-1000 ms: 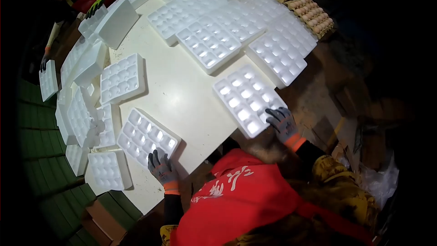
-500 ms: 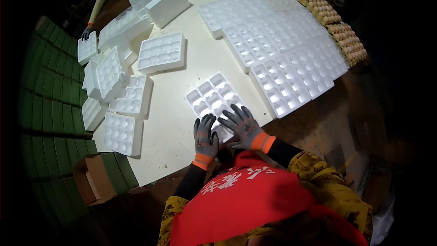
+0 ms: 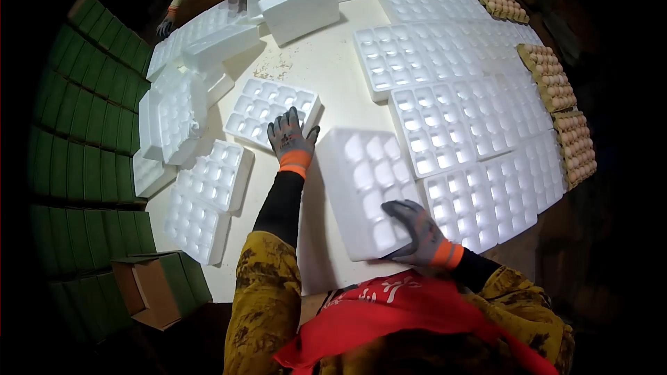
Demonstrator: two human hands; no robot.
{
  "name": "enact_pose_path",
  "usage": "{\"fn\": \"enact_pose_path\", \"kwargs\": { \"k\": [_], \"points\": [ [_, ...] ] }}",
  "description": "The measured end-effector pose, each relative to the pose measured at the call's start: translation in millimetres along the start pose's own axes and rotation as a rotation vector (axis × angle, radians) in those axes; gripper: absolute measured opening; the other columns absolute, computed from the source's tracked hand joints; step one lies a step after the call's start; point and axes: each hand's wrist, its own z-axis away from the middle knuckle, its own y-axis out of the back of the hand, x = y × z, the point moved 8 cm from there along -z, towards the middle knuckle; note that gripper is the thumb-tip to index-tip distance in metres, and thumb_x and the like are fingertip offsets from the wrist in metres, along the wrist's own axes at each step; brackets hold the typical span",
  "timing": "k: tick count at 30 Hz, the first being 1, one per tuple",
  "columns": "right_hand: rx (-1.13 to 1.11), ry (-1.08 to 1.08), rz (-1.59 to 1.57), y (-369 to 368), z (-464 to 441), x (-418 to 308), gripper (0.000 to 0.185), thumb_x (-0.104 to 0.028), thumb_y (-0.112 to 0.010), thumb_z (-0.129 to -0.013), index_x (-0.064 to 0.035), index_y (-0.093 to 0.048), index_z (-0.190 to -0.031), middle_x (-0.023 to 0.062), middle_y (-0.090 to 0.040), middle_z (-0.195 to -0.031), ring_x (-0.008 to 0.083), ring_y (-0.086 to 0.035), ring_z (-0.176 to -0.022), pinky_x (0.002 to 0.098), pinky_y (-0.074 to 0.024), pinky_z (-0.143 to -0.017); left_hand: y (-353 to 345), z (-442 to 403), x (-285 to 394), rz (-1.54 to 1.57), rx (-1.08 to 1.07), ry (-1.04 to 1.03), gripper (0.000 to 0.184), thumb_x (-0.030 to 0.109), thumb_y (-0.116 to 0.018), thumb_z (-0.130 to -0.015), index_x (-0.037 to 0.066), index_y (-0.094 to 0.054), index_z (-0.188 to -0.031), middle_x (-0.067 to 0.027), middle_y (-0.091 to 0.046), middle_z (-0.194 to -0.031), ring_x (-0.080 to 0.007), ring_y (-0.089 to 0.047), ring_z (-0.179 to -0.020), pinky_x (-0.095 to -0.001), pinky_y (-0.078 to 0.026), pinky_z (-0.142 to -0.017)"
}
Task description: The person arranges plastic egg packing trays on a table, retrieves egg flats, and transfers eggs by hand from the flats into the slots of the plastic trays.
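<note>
My right hand (image 3: 420,234), in a grey and orange glove, grips the near right corner of a white foam egg tray (image 3: 375,187). That tray is tilted, one long side wall showing and its rounded hollows facing right. My left hand (image 3: 292,137), gloved alike, is stretched forward with fingers spread over the near right edge of another foam egg tray (image 3: 267,105), which lies hollows up on the table. The hollows I can see in both trays hold no eggs.
Joined rows of foam trays (image 3: 445,125) cover the right of the white table (image 3: 281,226). Cartons of brown eggs (image 3: 549,73) line its far right edge. Loose foam trays (image 3: 198,219) lie left, beside green boxes (image 3: 90,167). A co-worker's gloved hand (image 3: 165,26) is at the far left.
My hands have parted. The right hand has moved the near tray rightward and tilted it up; my left hand has reached forward onto another tray. The view has shifted.
</note>
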Motion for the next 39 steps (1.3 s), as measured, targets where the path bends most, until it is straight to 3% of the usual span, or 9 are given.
{"fn": "enact_pose_path", "kwargs": {
  "k": [3,8,13,16,22,24,28,34,39],
  "points": [
    [0.219,0.186,0.051,65,-43,3,0.098,-0.042,-0.090,-0.064,-0.0015,-0.047,-0.142,0.0165,-0.052,-0.141,0.0376,-0.046,-0.132,0.0478,-0.0351,-0.113,-26,-19,-9,-0.248,-0.201,-0.027,0.083,0.035,-0.078,-0.078,0.012,-0.041,-0.148,-0.0093,-0.055,-0.136,-0.0281,-0.048,-0.129,-0.0470,-0.035,-0.110],
    [0.340,0.403,0.051,74,-197,17,0.088,-0.041,-0.083,-0.075,-0.0064,-0.044,-0.146,0.0159,-0.050,-0.143,0.0376,-0.045,-0.133,0.0494,-0.0353,-0.112,21,77,-18,0.067,0.142,-0.291,0.043,0.011,-0.066,-0.081,0.008,-0.064,-0.123,-0.0140,-0.064,-0.120,-0.0337,-0.053,-0.123,-0.0526,-0.031,-0.113],
    [0.011,0.146,0.438,16,-322,72,0.088,-0.058,-0.068,-0.084,-0.0136,-0.036,-0.152,0.0156,-0.048,-0.145,0.0353,-0.041,-0.138,0.0500,-0.0238,-0.118,67,208,18,0.134,-0.100,-0.451,0.028,0.012,-0.069,-0.078,0.012,-0.069,-0.106,-0.0087,-0.068,-0.108,-0.0309,-0.061,-0.114,-0.0590,-0.035,-0.109],
    [-0.158,-0.037,0.678,-22,-319,114,0.083,-0.051,-0.066,-0.086,-0.0141,-0.034,-0.153,0.0143,-0.044,-0.149,0.0334,-0.038,-0.141,0.0527,-0.0206,-0.119,60,258,27,0.209,-0.139,-0.444,0.024,0.016,-0.072,-0.077,0.016,-0.071,-0.101,-0.0037,-0.069,-0.104,-0.0271,-0.064,-0.109,-0.0581,-0.040,-0.105],
    [0.069,0.108,0.574,-7,-290,135,0.088,-0.052,-0.061,-0.090,-0.0127,-0.021,-0.157,0.0137,-0.029,-0.161,0.0371,-0.025,-0.148,0.0536,-0.0129,-0.122,36,250,68,0.226,-0.174,-0.509,0.033,0.020,-0.064,-0.085,0.017,-0.070,-0.117,-0.0057,-0.062,-0.115,-0.0270,-0.054,-0.120,-0.0536,-0.038,-0.108],
    [0.166,0.195,0.269,28,-261,103,0.073,-0.044,-0.063,-0.091,-0.0126,-0.036,-0.152,0.0184,-0.044,-0.150,0.0382,-0.037,-0.141,0.0478,-0.0278,-0.118,34,224,90,0.248,-0.225,-0.519,0.036,0.020,-0.063,-0.087,0.015,-0.067,-0.122,-0.0080,-0.060,-0.117,-0.0281,-0.053,-0.120,-0.0528,-0.037,-0.109],
    [-0.080,0.148,0.215,10,-165,72,0.064,-0.041,-0.060,-0.094,-0.0132,-0.042,-0.149,0.0179,-0.049,-0.145,0.0379,-0.043,-0.136,0.0477,-0.0313,-0.117,-7,190,133,0.294,-0.115,-0.704,0.039,0.024,-0.067,-0.083,0.010,-0.066,-0.120,-0.0117,-0.061,-0.116,-0.0313,-0.053,-0.118,-0.0520,-0.035,-0.110],
    [-0.025,0.192,0.524,-21,-123,120,0.059,-0.031,-0.059,-0.094,-0.0079,-0.046,-0.146,0.0157,-0.041,-0.153,0.0382,-0.033,-0.143,0.0473,-0.0274,-0.119,27,163,107,0.567,0.024,-0.551,0.041,0.014,-0.071,-0.079,0.009,-0.065,-0.119,-0.0139,-0.058,-0.131,-0.0371,-0.049,-0.127,-0.0552,-0.033,-0.112],
    [0.111,0.137,0.504,-20,-117,86,0.069,-0.031,-0.070,-0.085,-0.0100,-0.046,-0.146,0.0175,-0.042,-0.151,0.0427,-0.035,-0.140,0.0507,-0.0307,-0.115,130,227,-68,0.143,0.222,-0.004,0.066,0.021,-0.071,-0.083,0.010,-0.048,-0.144,-0.0207,-0.044,-0.147,-0.0419,-0.038,-0.138,-0.0566,-0.027,-0.115]
  ]
}}
